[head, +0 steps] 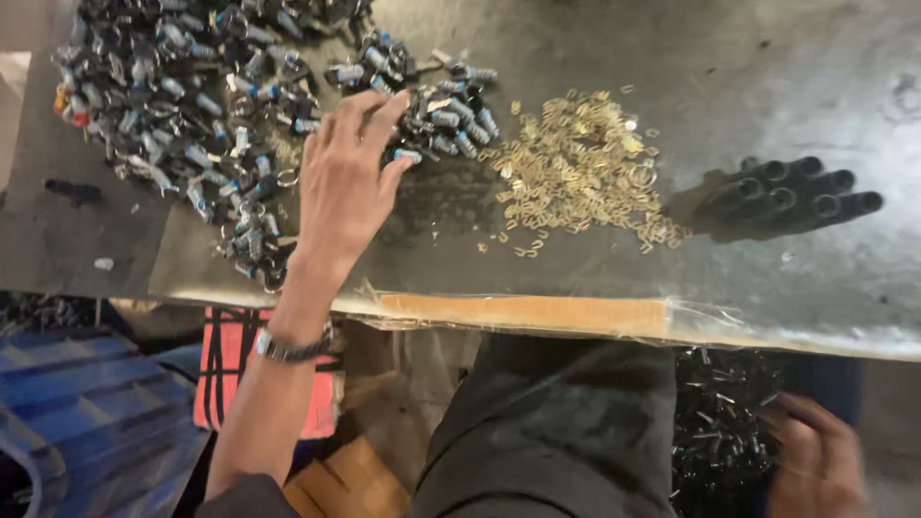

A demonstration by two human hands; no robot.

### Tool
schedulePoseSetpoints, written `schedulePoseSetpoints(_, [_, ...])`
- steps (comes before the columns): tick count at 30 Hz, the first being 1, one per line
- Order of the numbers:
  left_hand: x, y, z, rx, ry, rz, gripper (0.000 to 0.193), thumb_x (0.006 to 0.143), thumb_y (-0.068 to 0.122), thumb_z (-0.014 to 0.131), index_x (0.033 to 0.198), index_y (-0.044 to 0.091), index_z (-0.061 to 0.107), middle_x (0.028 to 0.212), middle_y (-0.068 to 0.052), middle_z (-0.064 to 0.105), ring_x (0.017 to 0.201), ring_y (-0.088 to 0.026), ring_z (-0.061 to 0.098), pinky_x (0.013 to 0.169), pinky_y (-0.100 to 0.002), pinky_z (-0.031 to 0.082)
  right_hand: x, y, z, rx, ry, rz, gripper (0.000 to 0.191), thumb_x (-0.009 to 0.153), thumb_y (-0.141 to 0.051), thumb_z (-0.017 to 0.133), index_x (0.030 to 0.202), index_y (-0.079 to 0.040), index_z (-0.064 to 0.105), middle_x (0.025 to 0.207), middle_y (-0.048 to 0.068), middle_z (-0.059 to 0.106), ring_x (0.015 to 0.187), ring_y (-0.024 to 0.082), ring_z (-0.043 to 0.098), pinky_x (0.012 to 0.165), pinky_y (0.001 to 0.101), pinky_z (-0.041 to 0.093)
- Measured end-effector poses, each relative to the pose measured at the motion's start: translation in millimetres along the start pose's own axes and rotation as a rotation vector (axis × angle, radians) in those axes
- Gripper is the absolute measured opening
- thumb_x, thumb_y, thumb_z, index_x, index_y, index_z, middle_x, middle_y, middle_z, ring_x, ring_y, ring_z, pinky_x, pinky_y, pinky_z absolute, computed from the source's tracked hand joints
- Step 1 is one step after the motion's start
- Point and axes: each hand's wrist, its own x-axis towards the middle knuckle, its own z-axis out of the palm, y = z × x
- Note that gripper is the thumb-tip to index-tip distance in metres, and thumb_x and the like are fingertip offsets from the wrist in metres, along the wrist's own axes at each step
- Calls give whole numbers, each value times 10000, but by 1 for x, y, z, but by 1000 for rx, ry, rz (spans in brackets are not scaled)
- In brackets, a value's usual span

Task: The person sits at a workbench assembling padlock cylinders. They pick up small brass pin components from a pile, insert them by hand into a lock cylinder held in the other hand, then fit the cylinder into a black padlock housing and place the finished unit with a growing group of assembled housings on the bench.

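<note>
My left hand (347, 177) reaches out flat over the metal worktable (729, 77), fingers spread, its fingertips touching a heap of small grey-and-blue metal parts (182, 105). A watch sits on that wrist. To the right of the hand lies a pile of small brass clips (580, 168). My right hand (815, 460) is low at the bottom right, below the table edge, blurred, over a container of dark metal pieces (720, 432); whether it holds anything I cannot tell.
A cluster of black tubes (791, 192) lies on the table at the right. A taped wooden strip (523, 312) edges the table front. Below are a blue crate (86, 403) and an orange-red bag (225, 364).
</note>
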Motion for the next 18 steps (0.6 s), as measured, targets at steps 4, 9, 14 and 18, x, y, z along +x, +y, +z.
schedulePoseSetpoints(4, [15, -5, 14, 50, -39, 50, 412, 844, 251, 826, 1217, 136, 695, 1158, -36, 618, 1081, -276, 555, 916, -429, 399, -2, -63, 34, 38, -88, -248, 293, 1116, -250, 541, 1175, 2, 679, 1187, 154, 696, 1153, 240, 674, 1020, 335, 521])
schedulePoseSetpoints(9, [-11, 18, 3, -51, -95, -25, 178, 873, 203, 825, 1015, 141, 738, 1013, -14, 665, 1015, -225, 609, 907, -378, 395, -6, -111, 48, 337, -250, -143, 243, 1050, -205, 555, 1102, -9, 690, 1156, 118, 708, 957, 163, 731, 878, 305, 568])
schedulePoseSetpoints(14, [-16, 38, -11, -441, 5, -218, 157, 871, 171, 807, 992, 91, 748, 941, -25, 710, 811, -157, 659, 763, -287, 484, -3, -151, 64, 434, -432, -105, 253, 1012, -217, 589, 1071, -19, 735, 1086, 105, 722, 876, 142, 727, 819, 282, 569])
schedulePoseSetpoints(18, [-2, 67, -28, -579, 59, -293, 110, 901, 130, 774, 972, 58, 730, 950, -46, 724, 767, -125, 685, 713, -244, 523, 14, -187, 66, 494, -615, -140, 311, 1005, -282, 599, 1121, -15, 709, 1082, 90, 725, 893, 146, 720, 843, 292, 575])
